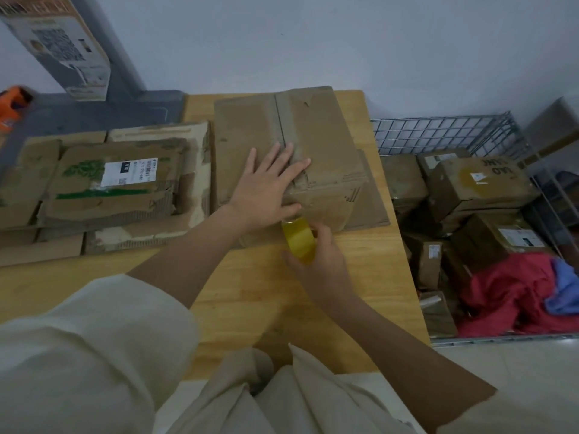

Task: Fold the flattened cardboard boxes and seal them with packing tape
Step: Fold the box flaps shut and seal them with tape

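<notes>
A folded cardboard box (291,158) sits at the far middle of the wooden tabletop (238,286), its two top flaps meeting along a center seam. The left hand (269,186) lies flat on top of it, fingers straight and spread across the seam. At the box's near edge, the right hand (316,258) grips a yellowish roll of packing tape (299,239). Flattened boxes (103,186) are stacked to the left. A wire basket (438,133) of sealed boxes stands to the right.

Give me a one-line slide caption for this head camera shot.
Left hand presses the cardboard box flaps flat while the right hand grips a yellow tape roll at its near edge.
</notes>
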